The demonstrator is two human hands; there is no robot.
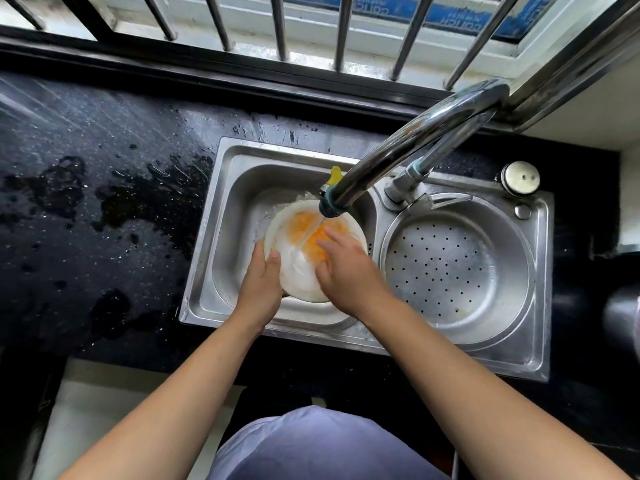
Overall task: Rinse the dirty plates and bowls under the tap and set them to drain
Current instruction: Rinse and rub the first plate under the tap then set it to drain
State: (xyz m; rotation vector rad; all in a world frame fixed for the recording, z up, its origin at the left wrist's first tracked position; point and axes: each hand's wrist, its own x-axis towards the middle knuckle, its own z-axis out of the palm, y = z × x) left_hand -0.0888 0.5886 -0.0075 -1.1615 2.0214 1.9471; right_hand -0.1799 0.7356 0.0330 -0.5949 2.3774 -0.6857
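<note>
A white plate (294, 265) smeared with orange residue is tilted in the left basin of the steel sink (221, 216), under the running tap (408, 154). Water streams from the spout onto the orange patch. My left hand (259, 282) grips the plate's left rim, thumb on the inner face. My right hand (346, 268) lies flat on the plate's surface, fingers spread over the orange smear. The plate's lower edge is hidden by both hands.
The round perforated drain basin (453, 271) fills the sink's right side. Black speckled counter (104, 202), wet with puddles, stretches to the left. A round metal knob (520, 178) sits at the sink's back right corner. Window bars (280, 26) run behind.
</note>
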